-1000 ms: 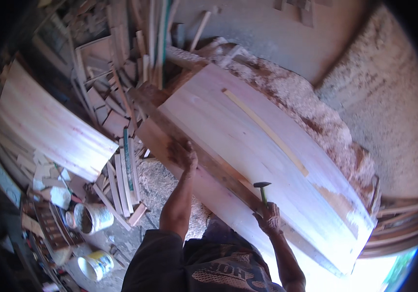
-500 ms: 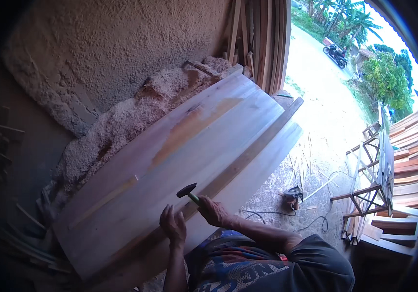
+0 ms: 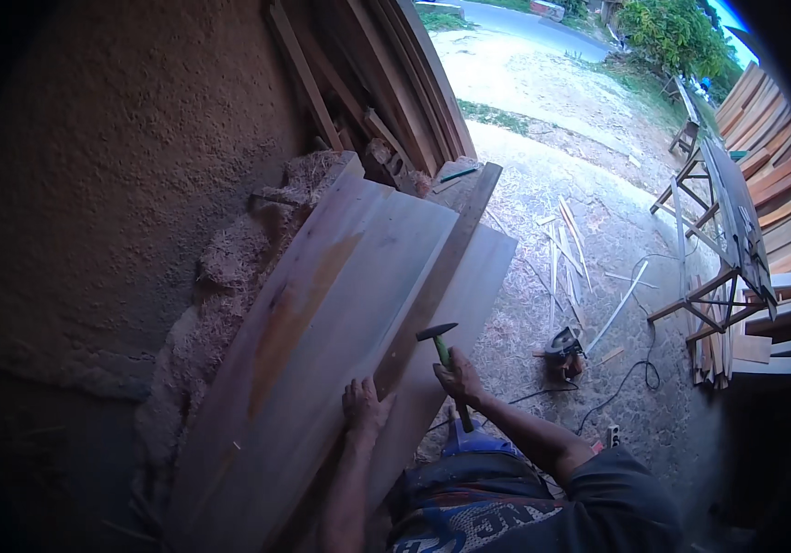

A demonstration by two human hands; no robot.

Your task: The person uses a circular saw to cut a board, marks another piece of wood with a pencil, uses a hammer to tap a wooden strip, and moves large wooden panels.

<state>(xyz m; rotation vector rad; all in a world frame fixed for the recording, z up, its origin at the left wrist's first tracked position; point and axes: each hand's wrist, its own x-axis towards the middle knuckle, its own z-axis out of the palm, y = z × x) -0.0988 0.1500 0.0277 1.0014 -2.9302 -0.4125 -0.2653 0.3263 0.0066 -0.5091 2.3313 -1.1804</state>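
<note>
My right hand (image 3: 460,378) is wrapped round the green handle of a hammer (image 3: 438,332). Its dark head is raised over the wooden batten (image 3: 441,267) that runs lengthwise across a wide pale panel of joined boards (image 3: 349,304). A little nearer to me, my left hand (image 3: 366,404) rests on the batten and the panel beside it, fingers laid over the wood with the thumb apart. I see nothing held in it. A small bright spot shows on the batten ahead of this hand; it is too small to make out.
Wood shavings (image 3: 229,249) are heaped between panel and wall. Tall planks (image 3: 395,74) lean at the back. On the floor to the right lie a corded power tool (image 3: 564,352), its cable and thin offcuts (image 3: 561,244). A trestle bench (image 3: 722,212) stands beyond, near stacked boards (image 3: 773,157).
The view has swung to the right. My left hand has come down onto the batten from a raised pose. The hammer, still in my right hand, has moved away from the left hand.
</note>
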